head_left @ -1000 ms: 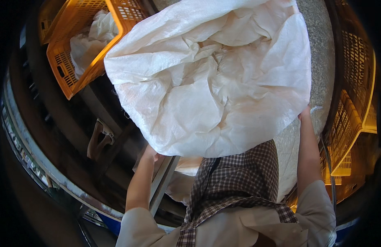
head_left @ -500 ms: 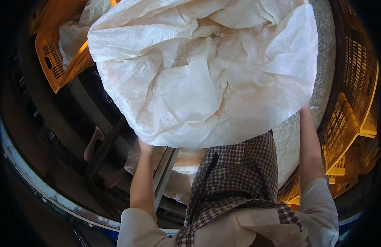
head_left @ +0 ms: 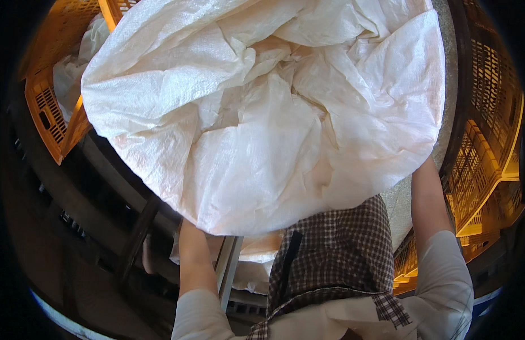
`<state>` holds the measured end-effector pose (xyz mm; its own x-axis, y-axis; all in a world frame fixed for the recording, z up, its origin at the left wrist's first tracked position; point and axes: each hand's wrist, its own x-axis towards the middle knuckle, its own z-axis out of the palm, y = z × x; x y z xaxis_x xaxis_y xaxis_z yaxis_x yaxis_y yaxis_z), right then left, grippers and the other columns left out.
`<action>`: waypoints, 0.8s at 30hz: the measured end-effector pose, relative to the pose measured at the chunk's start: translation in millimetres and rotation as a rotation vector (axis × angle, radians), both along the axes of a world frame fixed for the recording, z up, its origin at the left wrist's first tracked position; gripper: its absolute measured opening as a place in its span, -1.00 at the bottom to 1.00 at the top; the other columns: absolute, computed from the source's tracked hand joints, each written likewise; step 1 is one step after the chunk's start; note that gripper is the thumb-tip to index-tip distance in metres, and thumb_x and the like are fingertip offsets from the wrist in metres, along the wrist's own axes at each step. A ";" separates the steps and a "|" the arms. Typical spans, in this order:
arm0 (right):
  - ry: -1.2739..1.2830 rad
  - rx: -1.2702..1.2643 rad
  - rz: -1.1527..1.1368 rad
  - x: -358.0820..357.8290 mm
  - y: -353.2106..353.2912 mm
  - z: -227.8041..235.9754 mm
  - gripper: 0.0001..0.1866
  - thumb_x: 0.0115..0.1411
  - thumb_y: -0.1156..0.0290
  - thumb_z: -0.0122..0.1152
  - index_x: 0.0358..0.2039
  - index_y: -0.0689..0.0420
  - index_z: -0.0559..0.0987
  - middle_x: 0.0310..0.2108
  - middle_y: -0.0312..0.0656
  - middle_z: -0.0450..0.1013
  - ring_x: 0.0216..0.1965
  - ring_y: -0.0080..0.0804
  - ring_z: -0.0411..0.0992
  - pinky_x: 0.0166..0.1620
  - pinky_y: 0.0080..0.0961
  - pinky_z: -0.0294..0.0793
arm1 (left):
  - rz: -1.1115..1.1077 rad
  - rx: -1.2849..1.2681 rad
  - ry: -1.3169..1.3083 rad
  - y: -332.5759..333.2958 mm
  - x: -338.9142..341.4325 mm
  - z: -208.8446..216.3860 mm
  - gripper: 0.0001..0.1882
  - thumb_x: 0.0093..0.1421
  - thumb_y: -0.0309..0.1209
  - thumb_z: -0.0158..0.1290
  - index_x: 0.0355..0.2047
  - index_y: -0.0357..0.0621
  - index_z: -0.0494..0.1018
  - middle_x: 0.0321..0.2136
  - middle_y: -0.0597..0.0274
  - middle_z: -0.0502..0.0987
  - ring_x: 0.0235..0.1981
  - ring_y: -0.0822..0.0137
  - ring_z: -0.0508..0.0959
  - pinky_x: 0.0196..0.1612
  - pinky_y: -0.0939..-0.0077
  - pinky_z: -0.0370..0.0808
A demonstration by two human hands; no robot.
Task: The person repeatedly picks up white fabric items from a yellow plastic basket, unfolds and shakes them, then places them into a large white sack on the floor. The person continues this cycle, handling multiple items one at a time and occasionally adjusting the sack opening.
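Observation:
A large white woven plastic sack (head_left: pixel 262 141) is spread wide in front of me, its crumpled folds gathering toward the middle. It hides both sets of fingers. My left hand (head_left: pixel 191 231) is under the sack's near left edge, and only the wrist area shows clearly. On the other side, my right hand (head_left: pixel 426 169) meets the near right edge, with its fingers tucked behind the sheet. The edge is held up between my two hands, above my brown checked apron (head_left: pixel 336 243).
An orange plastic crate (head_left: pixel 50 110) holding white sheeting stands at the far left. Yellow slatted crates (head_left: pixel 483 170) are stacked along the right. A metal bar (head_left: pixel 228 266) runs below the sack, beside more pale sheeting (head_left: pixel 254 275). A grey surface (head_left: pixel 399 204) shows at the right.
The sack has come nearer and spread wider to the left, its near edge lower in view. Both hands have shifted slightly toward me. The left crate appears further left and lower.

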<state>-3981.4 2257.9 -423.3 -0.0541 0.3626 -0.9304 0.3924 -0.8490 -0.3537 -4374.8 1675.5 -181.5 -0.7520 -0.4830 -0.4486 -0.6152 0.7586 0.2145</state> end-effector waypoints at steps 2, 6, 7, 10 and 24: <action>0.001 0.018 0.041 1.3 15.7 5.0 -0.66 0.17 0.41 -0.01 -0.05 0.29 0.37 -0.14 -0.10 0.41 -0.20 -0.32 0.41 -0.14 -0.44 0.41 | 0.015 0.008 0.030 1.2 -14.3 10.5 -0.46 0.18 -0.37 0.01 0.08 -0.41 0.11 -0.01 -0.04 0.28 -0.03 0.19 0.33 0.06 0.37 0.27; -0.416 0.463 0.352 -28.9 53.0 58.9 -0.66 0.18 0.42 -0.01 -0.06 0.29 0.37 -0.14 -0.11 0.40 -0.20 -0.33 0.40 -0.12 -0.45 0.39 | -0.119 -0.142 0.452 62.6 -57.4 67.1 -0.46 0.19 -0.37 0.00 0.07 -0.42 0.10 -0.01 -0.06 0.27 -0.03 0.17 0.32 0.07 0.35 0.25; -0.598 0.822 0.351 -43.8 60.8 81.2 -0.67 0.16 0.42 0.05 -0.09 0.30 0.36 -0.21 -0.13 0.39 -0.22 -0.38 0.35 -0.09 -0.52 0.32 | -0.280 -0.184 0.599 89.7 -69.2 85.4 -0.49 0.18 -0.37 0.00 0.05 -0.41 0.12 0.02 -0.07 0.23 0.02 0.14 0.28 0.11 0.32 0.20; -0.144 1.069 0.707 -97.0 36.1 140.8 -0.62 0.10 0.42 0.09 -0.06 0.23 0.34 -0.07 -0.11 0.28 -0.16 -0.35 0.33 -0.04 -0.38 0.35 | -0.988 0.072 0.616 183.7 -71.9 108.3 -0.33 0.12 -0.26 0.08 0.13 -0.26 0.04 0.15 0.00 0.09 0.15 0.14 0.14 0.21 0.24 0.05; 0.189 0.914 1.595 -173.8 -1.3 67.9 -0.52 -0.03 0.33 0.15 -0.04 0.18 0.42 0.06 0.01 0.26 0.07 -0.02 0.23 0.08 -0.13 0.20 | -1.568 -0.401 -0.498 200.9 -53.3 -63.2 -0.41 -0.01 -0.18 0.10 0.06 0.03 0.27 0.17 0.05 0.18 0.21 0.10 0.14 0.13 -0.08 0.11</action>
<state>-4155.2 2256.6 -355.4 -0.8768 0.1952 -0.4394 0.4382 0.7006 -0.5631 -4428.2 1876.4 -244.8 -0.4162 0.4019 -0.8156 0.7832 0.6142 -0.0970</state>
